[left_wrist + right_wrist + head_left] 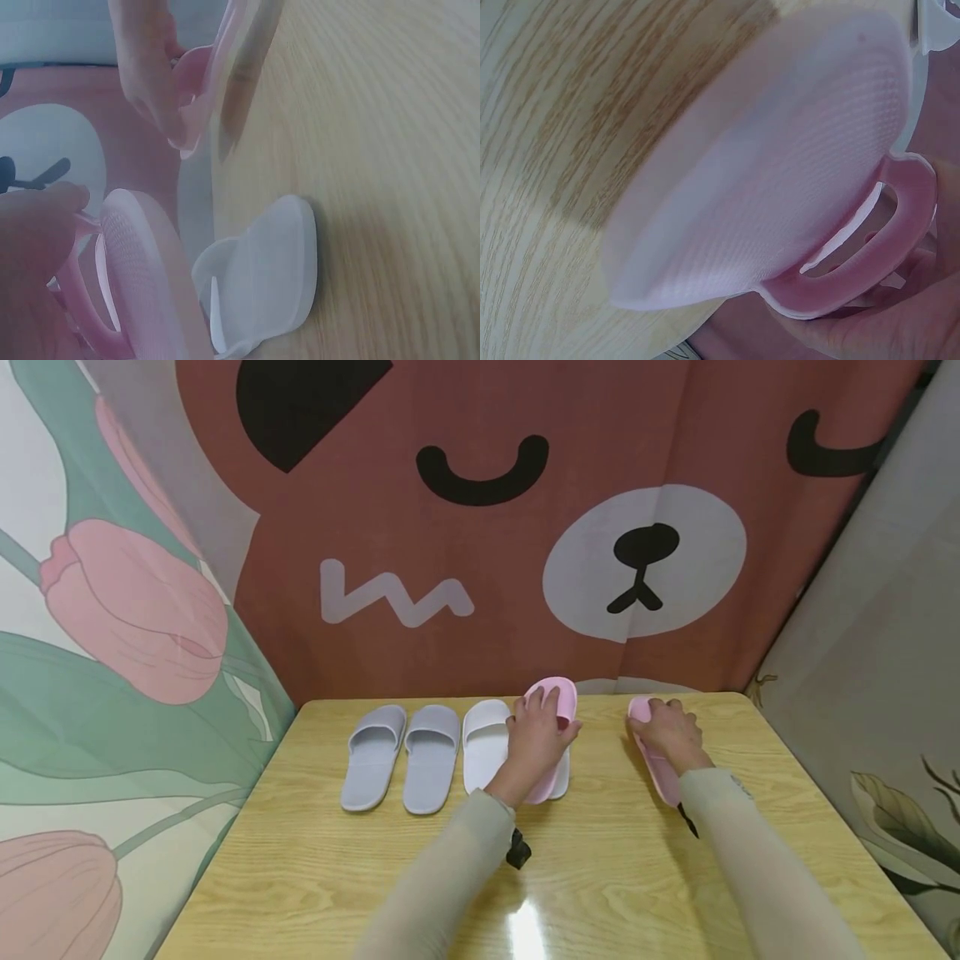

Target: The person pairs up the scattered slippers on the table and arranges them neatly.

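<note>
My left hand grips a pink slipper by its strap, its fingers spread over the toe end. This slipper overlaps a white slipper in the head view; the left wrist view shows it raised off the table and tilted. To the right, my right hand grips a second pink slipper by the strap, and in the right wrist view its dimpled footbed leans over the wood. Another white slipper lies just left of my left hand, partly behind it.
Two grey slippers, one left of the other, lie toes to the back wall. The wooden table ends at a hanging bear-print cloth. A small black device hangs under my left wrist.
</note>
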`<state>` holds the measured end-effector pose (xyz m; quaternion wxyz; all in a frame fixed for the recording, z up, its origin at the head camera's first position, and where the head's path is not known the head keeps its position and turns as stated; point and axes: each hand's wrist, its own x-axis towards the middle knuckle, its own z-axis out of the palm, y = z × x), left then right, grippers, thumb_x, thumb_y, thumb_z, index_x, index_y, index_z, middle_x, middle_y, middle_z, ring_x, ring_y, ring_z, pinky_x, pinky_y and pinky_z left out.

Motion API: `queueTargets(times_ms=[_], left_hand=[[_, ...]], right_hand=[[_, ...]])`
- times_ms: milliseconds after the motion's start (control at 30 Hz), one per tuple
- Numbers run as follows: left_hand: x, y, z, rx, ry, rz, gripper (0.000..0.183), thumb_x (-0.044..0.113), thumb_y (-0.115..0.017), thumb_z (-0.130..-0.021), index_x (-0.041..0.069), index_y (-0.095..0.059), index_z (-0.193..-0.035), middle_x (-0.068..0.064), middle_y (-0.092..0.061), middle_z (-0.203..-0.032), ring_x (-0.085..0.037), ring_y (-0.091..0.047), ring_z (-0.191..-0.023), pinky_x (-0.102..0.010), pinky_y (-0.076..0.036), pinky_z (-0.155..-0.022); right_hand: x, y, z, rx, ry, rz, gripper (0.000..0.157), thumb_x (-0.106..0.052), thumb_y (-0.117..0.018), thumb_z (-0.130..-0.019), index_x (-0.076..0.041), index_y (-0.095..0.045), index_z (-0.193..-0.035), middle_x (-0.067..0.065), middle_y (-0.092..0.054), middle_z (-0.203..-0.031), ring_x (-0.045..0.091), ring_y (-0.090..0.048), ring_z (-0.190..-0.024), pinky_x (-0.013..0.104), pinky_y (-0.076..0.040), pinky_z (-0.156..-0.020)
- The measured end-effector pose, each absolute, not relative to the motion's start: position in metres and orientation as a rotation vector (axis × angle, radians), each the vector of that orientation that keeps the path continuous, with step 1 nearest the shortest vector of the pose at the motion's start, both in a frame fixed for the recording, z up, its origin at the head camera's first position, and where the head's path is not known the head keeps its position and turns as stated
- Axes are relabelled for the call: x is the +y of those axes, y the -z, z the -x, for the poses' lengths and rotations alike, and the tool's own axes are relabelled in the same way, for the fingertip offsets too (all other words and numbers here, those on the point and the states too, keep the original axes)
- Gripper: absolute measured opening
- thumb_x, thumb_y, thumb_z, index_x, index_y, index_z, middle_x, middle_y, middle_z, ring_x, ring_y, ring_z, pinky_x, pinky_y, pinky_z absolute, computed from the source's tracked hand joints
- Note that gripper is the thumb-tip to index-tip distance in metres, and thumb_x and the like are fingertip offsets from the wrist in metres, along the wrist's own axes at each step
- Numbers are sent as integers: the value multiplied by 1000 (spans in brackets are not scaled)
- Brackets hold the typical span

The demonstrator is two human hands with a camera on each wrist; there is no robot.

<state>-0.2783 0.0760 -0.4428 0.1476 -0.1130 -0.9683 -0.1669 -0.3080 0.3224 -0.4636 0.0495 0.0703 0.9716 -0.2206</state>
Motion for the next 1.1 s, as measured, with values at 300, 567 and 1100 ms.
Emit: queueTargets(times_ms=[300, 567, 1100], left_hand=[[90, 446, 276, -2778, 463, 333, 72, 61, -63, -92, 21, -48, -150, -8, -51, -148, -33, -50, -129, -53, -48, -96], [105, 450, 276, -2807, 449, 315, 73, 64, -61, -92, 21, -47, -150, -7, -51, -148, -31, -48, -130, -51, -50, -90], [132, 462, 281, -2865, 444, 285, 73, 64, -61, -92, 22, -47, -150, -5, -50, -149, -30, -48, -130, -51, -46, -97]], right_hand=[[322, 464, 309, 2946, 656, -209, 84, -53, -52, -98, 5, -30, -154, 40, -29, -145, 64, -34, -123, 73, -36, -97], [320, 463, 308, 2948, 646, -223, 83, -53, -53, -98, 5, -30, -153, 40, -31, -143, 62, -37, -120, 72, -38, -96], [329, 463, 310, 2962, 658, -217, 83, -55, -52, -96, 4, -34, -151, 40, -33, -142, 62, -38, -120, 71, -38, -95]])
